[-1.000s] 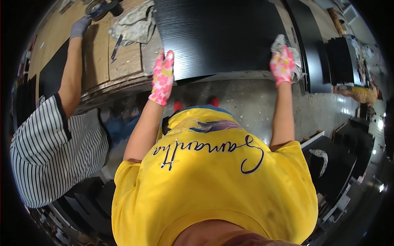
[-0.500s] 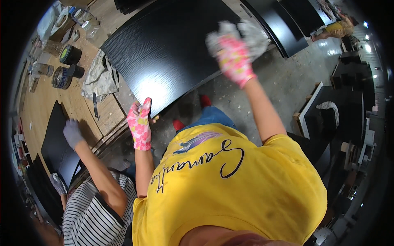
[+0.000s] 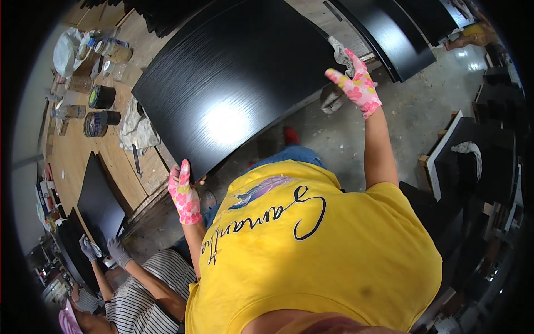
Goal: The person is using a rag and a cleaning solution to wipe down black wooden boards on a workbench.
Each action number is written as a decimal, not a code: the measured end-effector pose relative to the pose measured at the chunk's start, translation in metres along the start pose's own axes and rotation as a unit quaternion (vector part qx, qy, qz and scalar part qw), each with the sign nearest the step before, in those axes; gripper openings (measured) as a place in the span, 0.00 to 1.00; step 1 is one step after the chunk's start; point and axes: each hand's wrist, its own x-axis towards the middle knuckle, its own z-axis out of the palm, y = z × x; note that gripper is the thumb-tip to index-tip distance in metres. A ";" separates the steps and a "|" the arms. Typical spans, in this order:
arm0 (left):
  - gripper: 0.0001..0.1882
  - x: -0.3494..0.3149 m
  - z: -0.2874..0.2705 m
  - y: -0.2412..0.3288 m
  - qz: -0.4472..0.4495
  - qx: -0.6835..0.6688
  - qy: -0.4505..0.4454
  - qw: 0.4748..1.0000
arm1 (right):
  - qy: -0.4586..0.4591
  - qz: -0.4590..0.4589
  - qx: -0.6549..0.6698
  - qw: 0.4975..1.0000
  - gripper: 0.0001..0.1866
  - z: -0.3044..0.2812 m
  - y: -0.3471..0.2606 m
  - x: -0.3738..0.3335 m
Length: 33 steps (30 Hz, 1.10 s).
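Left hand grips black panel at near-left corner. Right hand: thumb spread, rag alongside; cannot tell whether gripped.

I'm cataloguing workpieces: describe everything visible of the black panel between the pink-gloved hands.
The panel is broad, thin and black, with fine wavy grain like coated wood. Glare whitens its near part. It lies over the table, its near edge overhanging; any tilt is unclear. The left hand holds its near left corner; the right hand and a cloth are at its near right corner.

Cloth left of, perhaps under, panel
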 end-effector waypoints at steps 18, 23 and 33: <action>0.13 -0.004 0.006 0.002 -0.001 -0.017 0.040 0.999 | -0.154 0.125 -0.081 0.977 0.49 -0.023 -0.036 0.023; 0.12 -0.003 0.005 0.001 -0.006 -0.025 0.039 0.999 | -0.154 0.124 -0.106 0.974 0.48 -0.026 -0.038 0.026; 0.11 -0.003 0.001 0.000 -0.005 -0.044 0.009 0.999 | -0.177 0.109 -0.120 0.971 0.44 -0.027 -0.035 0.025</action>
